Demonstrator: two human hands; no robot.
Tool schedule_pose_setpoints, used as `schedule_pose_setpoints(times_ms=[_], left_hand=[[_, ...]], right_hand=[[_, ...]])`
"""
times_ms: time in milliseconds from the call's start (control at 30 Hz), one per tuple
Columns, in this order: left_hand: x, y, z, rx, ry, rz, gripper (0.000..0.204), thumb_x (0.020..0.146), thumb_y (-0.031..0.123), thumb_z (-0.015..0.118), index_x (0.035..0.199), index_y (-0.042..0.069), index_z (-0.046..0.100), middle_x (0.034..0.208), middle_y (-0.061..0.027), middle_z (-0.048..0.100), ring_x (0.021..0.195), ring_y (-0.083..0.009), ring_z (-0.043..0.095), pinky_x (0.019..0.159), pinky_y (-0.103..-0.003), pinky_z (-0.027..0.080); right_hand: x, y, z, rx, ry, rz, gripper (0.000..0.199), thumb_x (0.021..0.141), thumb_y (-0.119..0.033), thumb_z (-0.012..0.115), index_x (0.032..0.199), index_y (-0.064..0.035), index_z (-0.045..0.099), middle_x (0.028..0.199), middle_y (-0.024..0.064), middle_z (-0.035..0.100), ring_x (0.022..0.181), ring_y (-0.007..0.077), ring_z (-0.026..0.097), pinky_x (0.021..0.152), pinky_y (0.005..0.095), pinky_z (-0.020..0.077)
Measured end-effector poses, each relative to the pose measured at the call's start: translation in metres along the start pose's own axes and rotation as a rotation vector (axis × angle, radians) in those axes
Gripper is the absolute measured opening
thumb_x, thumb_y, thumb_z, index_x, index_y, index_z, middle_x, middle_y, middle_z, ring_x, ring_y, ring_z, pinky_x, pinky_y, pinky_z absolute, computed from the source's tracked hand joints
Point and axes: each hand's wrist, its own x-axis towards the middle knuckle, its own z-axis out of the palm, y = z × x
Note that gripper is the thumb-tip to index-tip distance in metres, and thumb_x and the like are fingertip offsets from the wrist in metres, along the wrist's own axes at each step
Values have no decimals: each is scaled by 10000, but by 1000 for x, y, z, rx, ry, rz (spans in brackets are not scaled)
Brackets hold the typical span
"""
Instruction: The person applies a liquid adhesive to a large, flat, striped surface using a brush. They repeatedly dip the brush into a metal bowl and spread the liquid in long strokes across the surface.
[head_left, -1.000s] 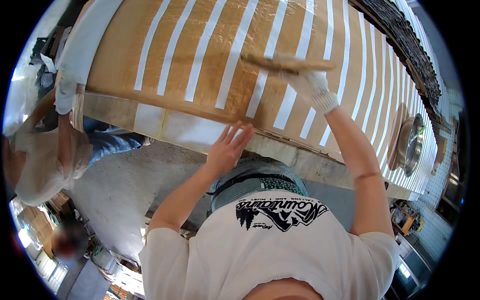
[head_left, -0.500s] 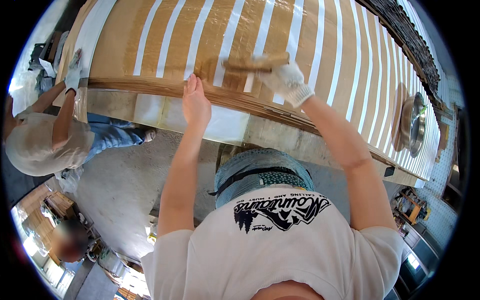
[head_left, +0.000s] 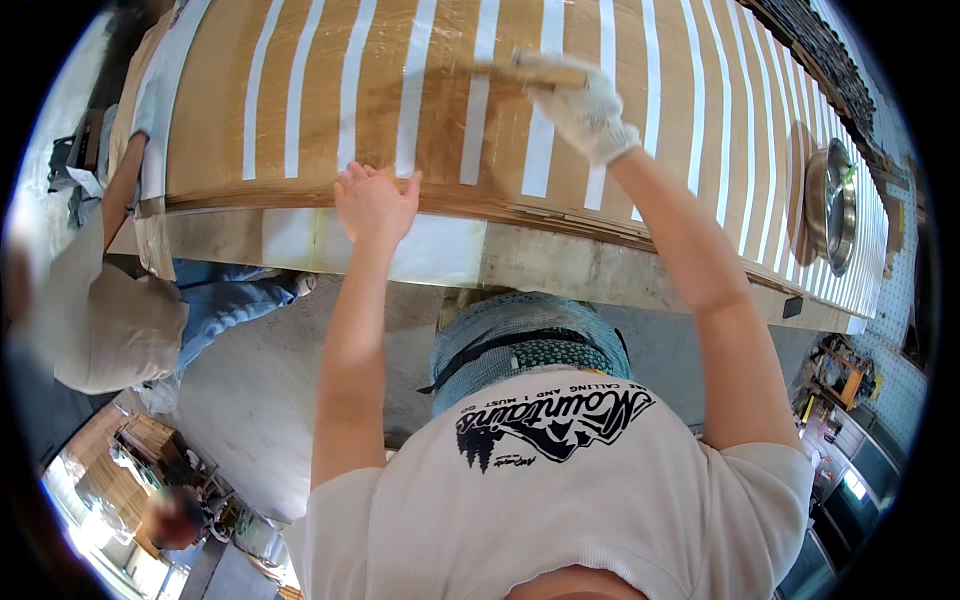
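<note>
A long curved wooden surface (head_left: 210, 110) crossed by white tape strips fills the upper view. My right hand (head_left: 585, 105), in a white glove, is closed around a wooden-handled brush (head_left: 525, 72) and presses it against the wood between two strips. My bare left hand (head_left: 375, 205) lies flat with fingers spread on the lower edge of the wood, just above a pale plastic-covered band (head_left: 440, 250). The brush's bristle end is partly hidden by the glove.
A metal bowl (head_left: 830, 205) sits on the wood at the far right. A co-worker (head_left: 110, 320) in a beige top and jeans crouches at the left, one gloved hand (head_left: 145, 100) on the panel's end. Below is grey concrete floor (head_left: 250, 400), with cluttered shelves at the lower right.
My left hand has slid up and left along the lower edge and settled flat on it. My right hand has carried the brush further up the wood.
</note>
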Motion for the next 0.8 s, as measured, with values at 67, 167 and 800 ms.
schedule_pose_setpoints(times_ms=[67, 167, 800], left_hand=[[7, 14, -20, -35, -158, -34, 925, 849, 738, 539, 1250, -88, 642, 1434, -307, 509, 1386, -394, 451, 1137, -446, 342], [9, 26, -26, -9, -235, -51, 1050, 757, 838, 572, 1213, -103, 661, 1436, -347, 482, 1384, -443, 438, 1139, -467, 334], [21, 45, -32, 19, -276, -142, 1271, 649, 871, 637, 1285, -222, 513, 1431, -427, 416, 1412, -513, 354, 1196, -502, 250]], right_hand=[[17, 19, -13, -126, 13, 76, 309, 941, -275, 625, 1248, -257, 657, 1050, 35, 722, 831, 237, 712, 695, 385, 587], [-23, 13, -7, -600, 39, -157, 334, 917, -295, 643, 1248, -245, 644, 1089, 30, 707, 977, 219, 689, 821, 368, 566], [-31, 1, -56, -232, -419, 180, 265, 866, -233, 676, 1120, -166, 646, 986, 126, 700, 936, 349, 687, 808, 447, 550]])
